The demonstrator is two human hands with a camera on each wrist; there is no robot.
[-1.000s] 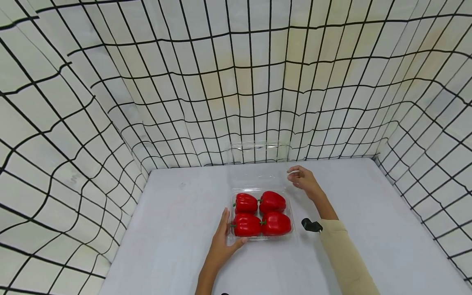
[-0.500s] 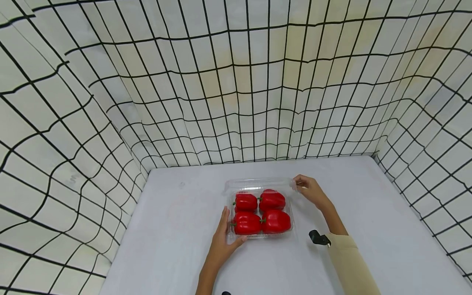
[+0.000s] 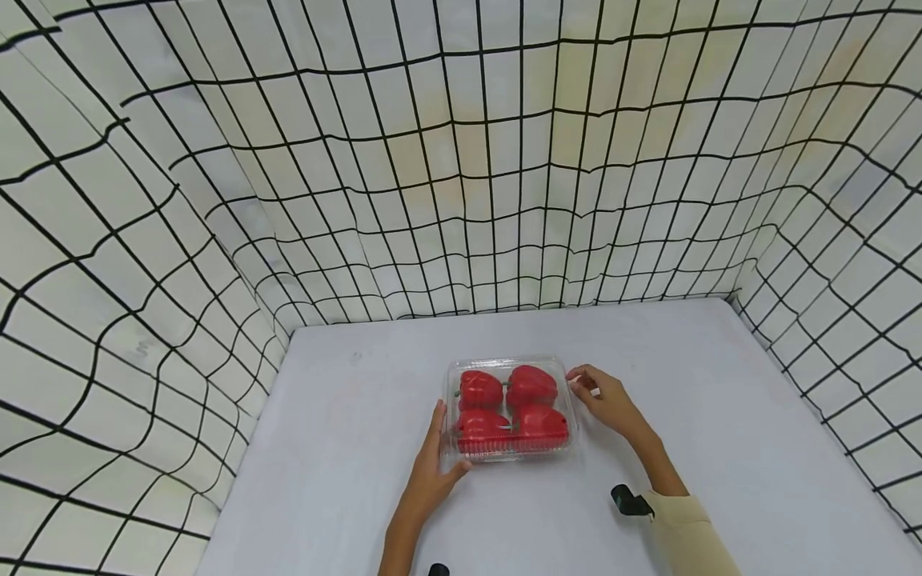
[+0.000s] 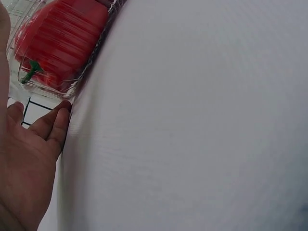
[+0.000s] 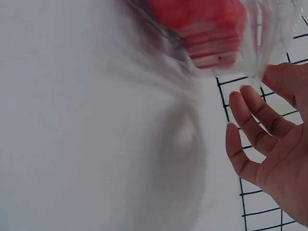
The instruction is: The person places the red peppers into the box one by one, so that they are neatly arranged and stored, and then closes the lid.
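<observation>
In the head view, a clear plastic clamshell box (image 3: 513, 458) holds several red bell peppers (image 3: 531, 386), with its lid lying over them. My left hand (image 3: 425, 480) rests around the near left corner, straight fingers along the side and thumb at the front edge. From the left wrist camera, that hand (image 4: 31, 154) sits beside a box corner with a green pepper stem (image 4: 32, 70) behind the plastic. My right hand (image 3: 605, 400) is at the box's right side, its fingertips by the lid edge. The right wrist view shows this hand (image 5: 276, 139) with fingers spread and loosely bent.
A white tabletop (image 3: 346, 448) lies under the box. White walls with black netting (image 3: 504, 160) enclose the back and both sides. A small black wrist camera (image 3: 631, 501) sits on the beige right sleeve (image 3: 687, 536).
The clear lid has swung from standing upright behind the box down over the peppers. My right hand moved from behind it toward me along the right side; my left hand stayed at its corner.
</observation>
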